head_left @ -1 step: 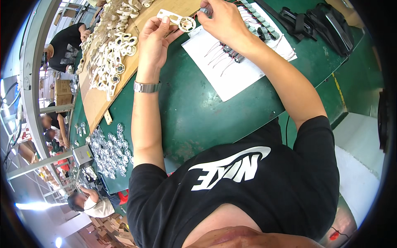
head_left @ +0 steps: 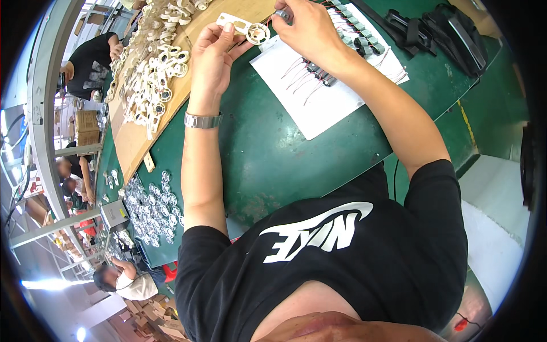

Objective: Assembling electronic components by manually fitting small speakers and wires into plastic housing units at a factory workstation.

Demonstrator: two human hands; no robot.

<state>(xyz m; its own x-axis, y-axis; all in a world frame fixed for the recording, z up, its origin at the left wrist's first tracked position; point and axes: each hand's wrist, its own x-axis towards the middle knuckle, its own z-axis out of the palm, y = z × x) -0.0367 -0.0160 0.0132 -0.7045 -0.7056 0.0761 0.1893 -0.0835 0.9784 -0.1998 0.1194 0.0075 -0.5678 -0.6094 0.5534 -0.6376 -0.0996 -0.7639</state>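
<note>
My left hand (head_left: pixel 211 60) pinches a cream plastic housing (head_left: pixel 233 24) between thumb and fingers. The housing has a flat slotted arm and a spoked ring at its right end. Just right of that ring, my right hand (head_left: pixel 310 31) grips a small grey motor (head_left: pixel 281 16) by its fingertips. Its wires are partly hidden by the fingers. Below the right hand, several dark motors with thin red and black wires (head_left: pixel 320 74) lie on a white sheet (head_left: pixel 310 122). A row of grey wired motors (head_left: pixel 356 25) runs along the sheet's far side.
Many cream housings (head_left: pixel 156 85) are heaped on a cardboard sheet (head_left: pixel 126 149) at left. Nearer lie clear round parts (head_left: pixel 154 211) beside a grey box (head_left: pixel 115 214). A black bag (head_left: pixel 456 43) sits at the green table's (head_left: pixel 256 148) far right. Other people work beyond the left frame.
</note>
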